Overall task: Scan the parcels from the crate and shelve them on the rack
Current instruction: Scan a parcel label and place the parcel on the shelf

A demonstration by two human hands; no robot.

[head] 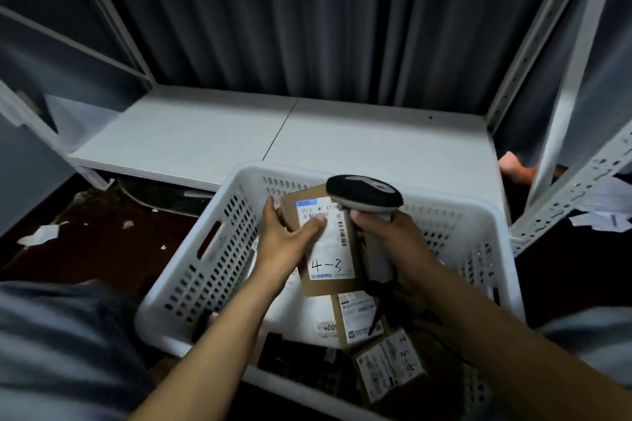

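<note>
The rack (342, 133) is standing just behind the white crate (212, 249). Over the crate, the left hand (285, 239) is gripping the parcel (328, 260) label-up, thumb lying on the label. The right hand (390, 232) is holding the scanner (364, 193), fingers (360, 216) wrapping its grip. Sliding that thumb clear of the barcode is probably going to help the read.

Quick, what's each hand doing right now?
Left hand: holds the brown parcel, thumb on its label.
Right hand: grips the scanner by its handle.
</note>
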